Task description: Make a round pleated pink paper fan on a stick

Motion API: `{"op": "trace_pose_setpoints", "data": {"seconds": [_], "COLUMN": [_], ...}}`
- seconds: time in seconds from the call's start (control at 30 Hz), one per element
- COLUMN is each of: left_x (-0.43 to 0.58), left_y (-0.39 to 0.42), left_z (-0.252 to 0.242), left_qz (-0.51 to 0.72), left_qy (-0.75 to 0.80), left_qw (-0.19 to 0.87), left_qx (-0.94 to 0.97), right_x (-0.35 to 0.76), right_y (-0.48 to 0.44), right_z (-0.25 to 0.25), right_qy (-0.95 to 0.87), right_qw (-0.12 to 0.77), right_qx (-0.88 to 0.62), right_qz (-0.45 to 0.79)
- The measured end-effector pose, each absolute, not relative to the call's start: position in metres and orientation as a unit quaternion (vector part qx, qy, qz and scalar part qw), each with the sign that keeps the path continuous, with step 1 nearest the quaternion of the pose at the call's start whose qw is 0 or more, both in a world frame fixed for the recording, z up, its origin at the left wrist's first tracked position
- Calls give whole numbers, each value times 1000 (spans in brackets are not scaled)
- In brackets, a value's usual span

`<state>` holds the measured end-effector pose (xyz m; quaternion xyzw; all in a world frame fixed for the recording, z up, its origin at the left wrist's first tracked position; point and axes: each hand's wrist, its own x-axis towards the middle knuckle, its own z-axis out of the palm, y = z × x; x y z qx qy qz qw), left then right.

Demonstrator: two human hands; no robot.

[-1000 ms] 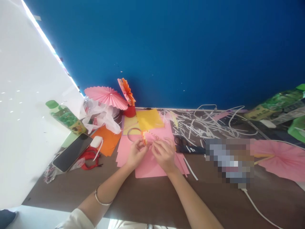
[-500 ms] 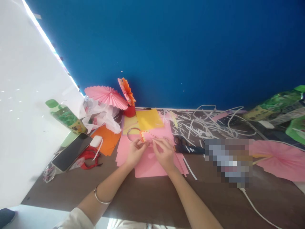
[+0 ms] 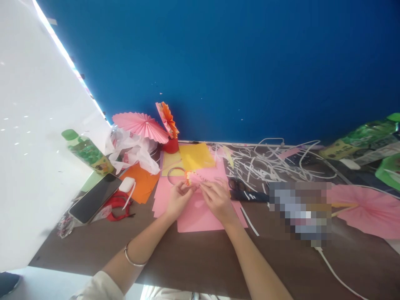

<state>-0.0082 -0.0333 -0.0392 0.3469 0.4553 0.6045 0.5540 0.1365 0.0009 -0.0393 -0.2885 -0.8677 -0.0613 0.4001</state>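
Note:
Between my two hands is a small pleated paper piece point(image 3: 194, 178), pink with an orange and yellow edge. My left hand point(image 3: 179, 199) pinches its near left side with thumb and forefinger. From the right, my right hand point(image 3: 218, 199) is closed on the same piece, fingertips almost meeting the left ones. Both hands are over a stack of pink paper sheets point(image 3: 196, 221). Just beyond the left fingers lies a roll of tape point(image 3: 171, 176), seen as a ring. Yellow paper point(image 3: 196, 155) rests at the back of the stack. My fingers cover part of the pleated piece.
Left are a phone point(image 3: 95, 198), a white case point(image 3: 126, 184), orange paper point(image 3: 142, 183) and a green bottle point(image 3: 87, 152). Pink paper fans point(image 3: 140, 125) stand behind. Scissors point(image 3: 236, 184), white paper strips point(image 3: 268, 164) and another pink fan point(image 3: 368, 208) lie right.
My right hand has turned slightly, its knuckles shifting a little to the right. The left hand keeps its pinch on the pleated paper. The whole view has shifted very slightly.

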Motion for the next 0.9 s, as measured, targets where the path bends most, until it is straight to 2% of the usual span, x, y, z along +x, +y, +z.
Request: {"op": "trace_pose_setpoints", "data": {"seconds": [0.4, 0.63, 0.9], "left_x": [-9, -9, -8], "left_y": [-33, -33, -32], "left_z": [-41, -42, -42], "left_qz": [599, 599, 608], "left_qy": [453, 454, 446], "left_qw": [553, 551, 555], "left_qx": [362, 362, 351], "right_x": [131, 124, 130], "right_y": [2, 3, 2], "right_z": [-44, -46, -43], "right_qy": [-836, -781, -818], "right_qw": [459, 524, 482], "right_qx": [-300, -338, -314], "right_qz": [-26, 23, 5]}}
